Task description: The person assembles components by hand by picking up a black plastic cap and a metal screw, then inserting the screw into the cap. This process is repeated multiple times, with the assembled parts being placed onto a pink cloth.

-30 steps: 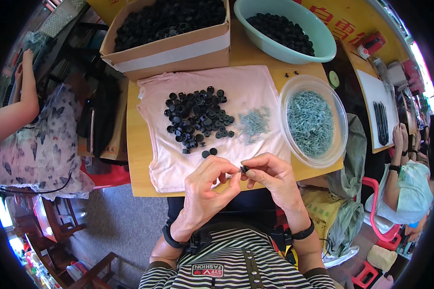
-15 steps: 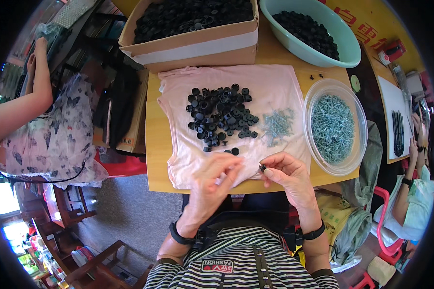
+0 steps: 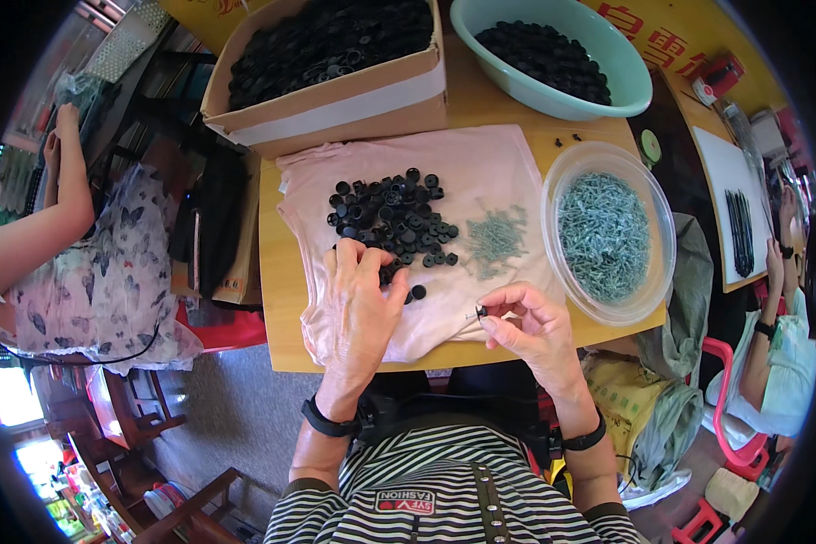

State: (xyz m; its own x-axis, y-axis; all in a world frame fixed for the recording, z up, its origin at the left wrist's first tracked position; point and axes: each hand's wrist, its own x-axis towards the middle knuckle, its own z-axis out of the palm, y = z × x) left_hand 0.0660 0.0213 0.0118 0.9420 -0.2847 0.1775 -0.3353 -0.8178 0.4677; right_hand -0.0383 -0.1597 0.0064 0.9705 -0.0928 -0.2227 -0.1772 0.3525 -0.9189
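My right hand [image 3: 537, 334] pinches a small black plastic cap [image 3: 481, 311] between thumb and fingertips, and a thin silvery screw sticks out of its left side. Over the near edge of a pile of black plastic caps [image 3: 412, 231], my left hand [image 3: 354, 304] closes thumb and index finger around a black cap, partly hidden by the fingers. Between that hand and the right one lies a loose black cap [image 3: 418, 292]. A small heap of silvery screws [image 3: 495, 243] is right of the pile. Pile and heap rest on a pale pink cloth [image 3: 480, 150].
A cardboard box [image 3: 335, 113] full of black parts stands at the back, beside a light green basin [image 3: 553, 102] of more. A clear round tub [image 3: 553, 245] of screws sits on the right of the wooden table [image 3: 276, 299]. Other people sit left and right.
My left hand has moved forward and left to the pile of caps. My right hand still holds its cap, now turned so the screw shows. The whole view has shifted slightly.
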